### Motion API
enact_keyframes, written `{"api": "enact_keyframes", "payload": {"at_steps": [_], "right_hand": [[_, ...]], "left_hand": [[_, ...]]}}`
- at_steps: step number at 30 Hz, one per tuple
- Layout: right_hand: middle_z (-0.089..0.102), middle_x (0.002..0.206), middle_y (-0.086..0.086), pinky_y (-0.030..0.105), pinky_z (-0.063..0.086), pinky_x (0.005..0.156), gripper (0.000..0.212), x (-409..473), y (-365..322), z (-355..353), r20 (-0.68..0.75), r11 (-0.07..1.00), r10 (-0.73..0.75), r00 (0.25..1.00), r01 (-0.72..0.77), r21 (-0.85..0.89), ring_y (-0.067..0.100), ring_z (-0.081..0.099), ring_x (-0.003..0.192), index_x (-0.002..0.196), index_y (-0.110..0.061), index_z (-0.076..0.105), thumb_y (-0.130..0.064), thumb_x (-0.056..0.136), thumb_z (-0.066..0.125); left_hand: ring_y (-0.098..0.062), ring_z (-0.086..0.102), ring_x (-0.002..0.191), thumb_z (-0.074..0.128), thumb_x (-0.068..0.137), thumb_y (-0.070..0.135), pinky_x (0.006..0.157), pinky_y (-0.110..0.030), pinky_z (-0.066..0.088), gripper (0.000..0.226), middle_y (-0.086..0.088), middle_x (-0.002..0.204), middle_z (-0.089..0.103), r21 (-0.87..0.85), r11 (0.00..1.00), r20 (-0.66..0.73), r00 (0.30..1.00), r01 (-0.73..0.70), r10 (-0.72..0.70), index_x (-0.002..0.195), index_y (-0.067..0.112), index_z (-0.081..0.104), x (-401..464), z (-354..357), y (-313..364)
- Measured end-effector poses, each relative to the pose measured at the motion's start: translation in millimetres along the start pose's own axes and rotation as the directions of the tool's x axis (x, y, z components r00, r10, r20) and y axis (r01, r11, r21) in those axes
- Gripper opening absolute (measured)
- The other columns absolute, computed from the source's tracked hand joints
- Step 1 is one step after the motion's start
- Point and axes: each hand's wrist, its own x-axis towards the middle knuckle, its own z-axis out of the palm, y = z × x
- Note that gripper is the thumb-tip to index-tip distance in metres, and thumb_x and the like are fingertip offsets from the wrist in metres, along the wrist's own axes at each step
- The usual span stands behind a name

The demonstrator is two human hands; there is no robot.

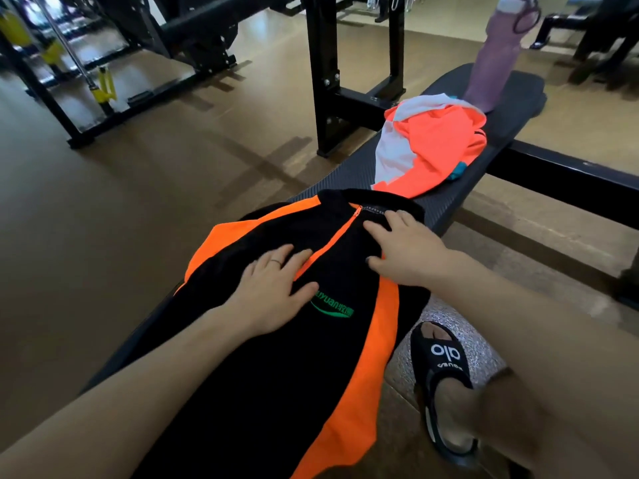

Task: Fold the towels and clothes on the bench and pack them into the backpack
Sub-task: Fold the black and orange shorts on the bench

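Black zip-up jacket with bright orange side panels and a small green logo (276,340), spread flat along the dark padded tabletop (349,174). Left hand (273,288) flat on the chest of the jacket, fingers (276,257) straight and spread wide, holding nothing, thin ring on one. Right hand (404,250) flat near the black collar, just beside the orange zip, fingers straight, also holding nothing. Farther along the tabletop, well apart from the hands, a crumpled neon orange and white shirt (432,143) in a loose heap. Behind that, at the far end, a soft purple bag (494,63) standing upright, top out of view. Down on the brown floor (103,219), a foot in a black strap sandal (446,385) beside the tabletop.
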Motion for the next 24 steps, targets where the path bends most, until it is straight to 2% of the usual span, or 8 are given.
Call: {"api": "enact_keyframes", "payload": {"at_steps": [2,4,8,12,17,20,22,24], "right_hand": [[0.034,0.149,0.018,0.045,0.033,0.111,0.067,-8.6,13.8,-4.2,-0.107,0.999,0.044,0.993,-0.040,0.037,0.036,0.025,0.141,0.152,-0.020,0.030,-0.042,0.094,0.053],[0.042,0.138,0.016,0.047,0.041,0.103,0.063,-15.2,27.8,-4.2,-0.187,0.988,0.131,0.974,-0.112,0.108,0.038,0.035,0.132,0.147,-0.018,0.037,-0.037,0.090,0.058],[0.050,0.126,0.011,0.038,0.046,0.088,0.062,-24.1,48.1,-1.6,-0.122,0.870,0.265,0.956,-0.182,0.458,0.036,0.052,0.119,0.141,-0.017,0.038,-0.030,0.088,0.067],[0.058,0.109,0.000,0.031,0.042,0.076,0.055,-21.4,54.8,4.5,-0.130,0.742,0.321,0.938,-0.164,0.650,0.025,0.060,0.107,0.134,-0.016,0.044,-0.028,0.088,0.072],[0.062,0.094,-0.001,0.032,0.043,0.062,0.034,-6.2,54.1,2.3,-0.090,0.691,0.341,0.936,-0.184,0.699,0.023,0.061,0.092,0.111,-0.013,0.051,-0.021,0.085,0.070],[0.065,0.093,0.002,0.033,0.046,0.069,0.015,3.7,51.3,-3.1,-0.100,0.708,0.303,0.948,-0.154,0.690,0.025,0.062,0.092,0.096,-0.014,0.059,-0.018,0.082,0.061],[0.066,0.092,0.002,0.033,0.047,0.071,0.010,6.9,51.0,-8.5,-0.111,0.680,0.308,0.945,-0.137,0.721,0.023,0.061,0.089,0.091,-0.015,0.060,-0.021,0.084,0.058],[0.063,0.085,0.002,0.031,0.042,0.062,0.012,9.0,52.1,-14.0,-0.119,0.650,0.329,0.937,-0.133,0.748,0.019,0.058,0.078,0.087,-0.012,0.057,-0.024,0.085,0.057]], "left_hand": [[-0.031,0.012,0.155,0.039,0.099,0.063,0.124,-0.050,0.018,0.070,-0.006,0.169,0.012,0.005,1.000,0.068,0.997,0.027,-0.027,0.160,0.038,0.016,1.4,7.8,4.8],[-0.032,0.014,0.154,0.042,0.100,0.059,0.124,-0.049,0.020,0.069,-0.006,0.169,0.014,-0.003,0.999,0.034,0.999,0.034,-0.034,0.160,0.036,0.018,4.3,9.2,6.2],[-0.033,0.028,0.148,0.050,0.102,0.047,0.121,-0.047,0.027,0.068,-0.008,0.164,0.026,-0.198,0.980,-0.069,0.997,0.030,-0.045,0.160,0.028,0.021,22.3,-4.2,7.3],[-0.034,0.034,0.146,0.050,0.103,0.026,0.120,-0.044,0.030,0.062,-0.015,0.160,0.034,-0.207,0.978,-0.198,0.978,0.019,-0.061,0.159,0.014,0.026,59.3,-29.6,-0.5],[-0.035,0.043,0.138,0.057,0.093,0.018,0.112,-0.043,0.038,0.070,-0.013,0.154,0.043,-0.142,0.977,-0.068,0.983,0.157,-0.168,0.157,0.021,0.028,106.1,-57.7,-17.9],[-0.025,0.058,0.110,0.067,0.086,0.019,0.091,-0.037,0.047,0.040,-0.009,0.121,0.061,-0.107,0.987,0.027,0.992,0.122,-0.120,0.125,0.018,0.056,121.5,-65.2,-23.5],[-0.022,0.063,0.091,0.066,0.087,0.021,0.080,-0.039,0.052,0.014,-0.004,0.098,0.065,-0.044,0.994,0.073,0.993,0.096,-0.093,0.100,0.018,0.061,125.6,-68.4,-23.0],[-0.021,0.064,0.081,0.064,0.088,0.022,0.076,-0.040,0.053,0.005,-0.001,0.085,0.064,0.002,0.998,0.063,0.996,0.065,-0.065,0.086,0.021,0.060,128.4,-74.0,-23.4]]}}
